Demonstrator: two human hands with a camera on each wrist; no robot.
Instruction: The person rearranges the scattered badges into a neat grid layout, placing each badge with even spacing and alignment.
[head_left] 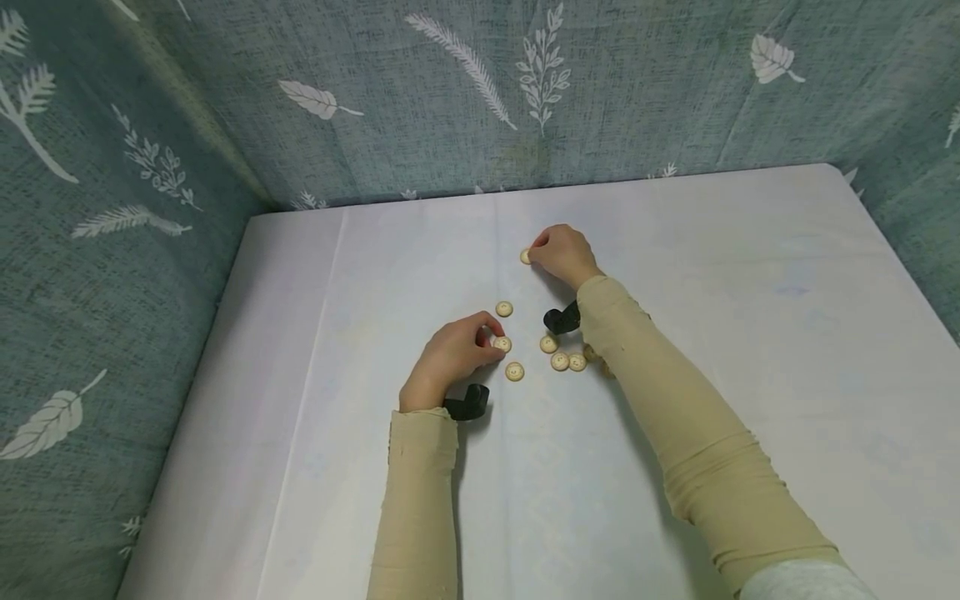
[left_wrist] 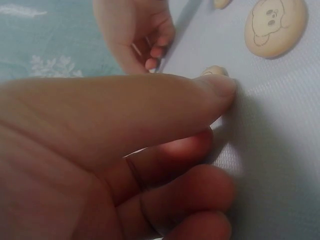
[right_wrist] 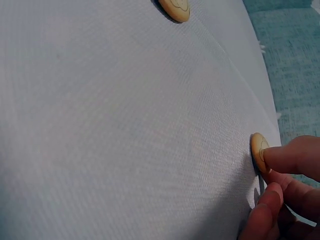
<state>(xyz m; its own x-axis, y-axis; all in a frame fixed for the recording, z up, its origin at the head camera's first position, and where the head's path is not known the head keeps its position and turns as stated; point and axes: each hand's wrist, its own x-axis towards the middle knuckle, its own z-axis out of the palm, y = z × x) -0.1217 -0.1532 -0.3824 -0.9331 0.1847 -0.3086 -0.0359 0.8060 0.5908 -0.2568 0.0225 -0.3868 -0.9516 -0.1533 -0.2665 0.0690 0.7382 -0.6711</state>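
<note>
My left hand (head_left: pixel 456 350) pinches a round wooden disc (head_left: pixel 504 343) between thumb and forefinger at the tabletop; in the left wrist view the thumb (left_wrist: pixel 165 100) hides most of that disc. Farther back, my right hand (head_left: pixel 567 254) pinches another wooden disc (head_left: pixel 525 256) at its right edge, thumb on its face in the right wrist view. One loose disc (head_left: pixel 504 309) lies just beyond the left hand's disc, and another (head_left: pixel 514 372) lies on its near side. A bear face is drawn on the disc (left_wrist: pixel 276 27) seen close up in the left wrist view.
Several more discs (head_left: pixel 559 362) lie in a group right of the left hand, some partly hidden by the right sleeve (head_left: pixel 675 425). A white cloth covers the table (head_left: pixel 337 500). Green leaf-patterned curtains (head_left: pixel 420 108) hang behind and beside it. Black wrist cameras (head_left: pixel 468 402) sit at both wrists.
</note>
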